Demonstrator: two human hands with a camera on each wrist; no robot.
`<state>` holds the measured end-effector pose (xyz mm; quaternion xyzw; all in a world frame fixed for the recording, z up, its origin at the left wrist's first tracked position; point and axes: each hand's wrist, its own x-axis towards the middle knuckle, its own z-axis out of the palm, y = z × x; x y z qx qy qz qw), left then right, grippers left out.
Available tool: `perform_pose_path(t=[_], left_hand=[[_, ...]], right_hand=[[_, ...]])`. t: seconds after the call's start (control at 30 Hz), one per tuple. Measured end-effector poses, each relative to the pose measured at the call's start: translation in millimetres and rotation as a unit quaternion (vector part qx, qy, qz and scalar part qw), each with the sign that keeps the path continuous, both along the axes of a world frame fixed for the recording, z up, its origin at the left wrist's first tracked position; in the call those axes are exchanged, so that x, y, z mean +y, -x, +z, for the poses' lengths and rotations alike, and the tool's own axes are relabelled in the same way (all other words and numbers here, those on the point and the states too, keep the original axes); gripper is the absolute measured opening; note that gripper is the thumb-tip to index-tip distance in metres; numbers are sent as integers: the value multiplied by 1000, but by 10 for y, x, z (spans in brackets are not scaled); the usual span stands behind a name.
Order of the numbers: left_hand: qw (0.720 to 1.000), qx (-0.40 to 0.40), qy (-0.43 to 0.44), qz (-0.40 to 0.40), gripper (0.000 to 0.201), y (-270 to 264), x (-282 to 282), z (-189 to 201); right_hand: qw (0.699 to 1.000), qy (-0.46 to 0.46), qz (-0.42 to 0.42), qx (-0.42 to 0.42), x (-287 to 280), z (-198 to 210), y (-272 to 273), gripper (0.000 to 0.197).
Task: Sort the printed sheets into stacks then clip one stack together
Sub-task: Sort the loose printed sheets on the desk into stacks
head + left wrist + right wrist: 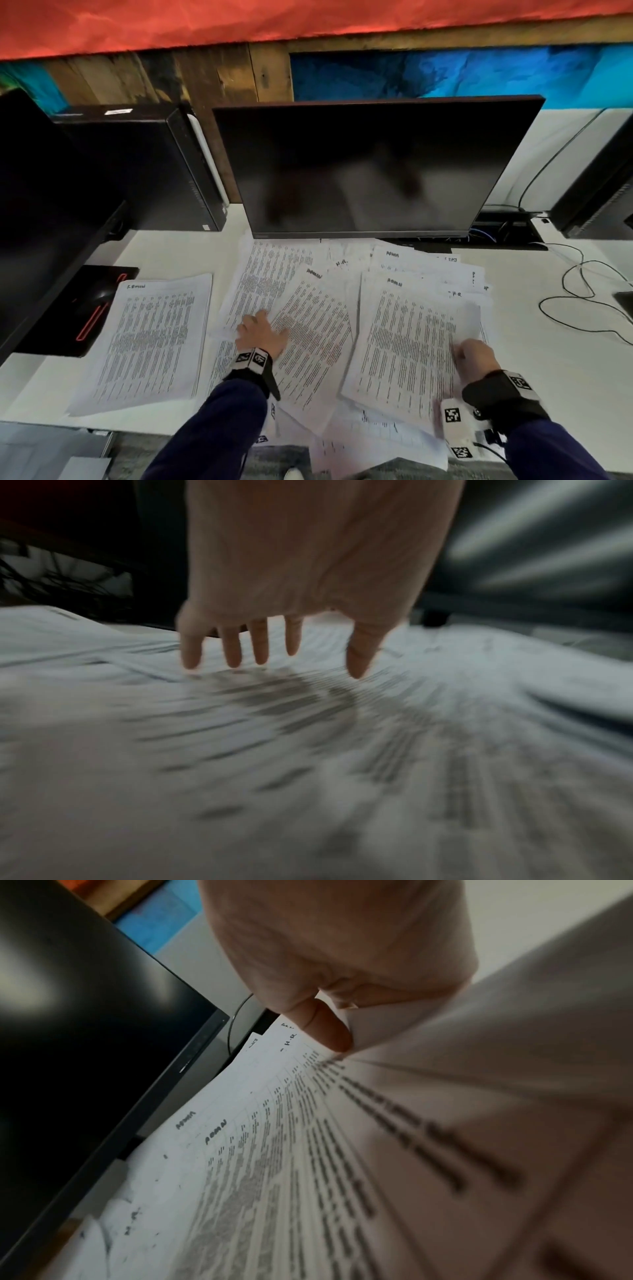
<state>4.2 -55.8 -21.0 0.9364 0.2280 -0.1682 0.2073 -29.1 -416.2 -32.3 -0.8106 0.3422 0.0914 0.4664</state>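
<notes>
Printed sheets lie fanned in a loose overlapping pile on the white desk in front of the monitor. A tidier stack sits apart at the left. My left hand is spread flat over the middle sheets, fingers straight; in the left wrist view the fingertips reach down to the paper. My right hand pinches the right edge of a sheet marked with a handwritten word. The right wrist view shows its thumb pressed on the lifted, curled edge of the sheet. No clip is visible.
A dark monitor stands close behind the pile. A black computer case and a second screen are at the left, with a black and red pad beneath. Cables loop at the right. Some sheets overhang the desk's front edge.
</notes>
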Motion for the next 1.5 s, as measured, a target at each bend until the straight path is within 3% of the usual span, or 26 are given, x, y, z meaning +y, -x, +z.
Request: perform_pose_path(t=[0.1,0.2,0.37,0.53,0.63,0.73,0.8,0.93,1.07,1.17,1.27,1.4,1.5], left_hand=[[992,-22,112,43,60,6,24,-8],[984,-2,172,43,44,17,-95,5],[980,28,194,24,55,69,-270,-27],[967,16,250,40,54,137,-490,-24],[961,-2,267,71,38,148,-703,17],[944,16,312,105,68,171,-824,23],[937,23,333,105,83,178,-839,-1],[925,13,360,120,75,197,-782,-55],[926,-9,352,134,77,264,-762,-30],[936,-5,333,115,74,288,-781,-27],[939,5,333,86,71,309,-809,-4],[937,-4,338,92,70,308,-793,12],[942,-24,325,82,66,321,-804,35]], right_hand=[[999,8,49,0,74,-29,-93,46],[996,59,54,33,225,63,-119,18],[987,140,-30,68,282,169,-183,55],[993,60,-13,104,247,235,-233,52],[997,53,8,58,425,237,-202,40],[998,-11,57,0,566,227,-111,31],[994,-6,92,-54,579,202,-56,23],[978,56,134,-150,578,164,39,20],[980,5,135,-146,515,116,48,15],[992,-59,38,-110,446,61,-24,31],[979,-178,-59,-77,502,137,-75,47],[967,-255,-11,-11,502,220,-142,49],[964,-263,33,-8,436,241,-117,38]])
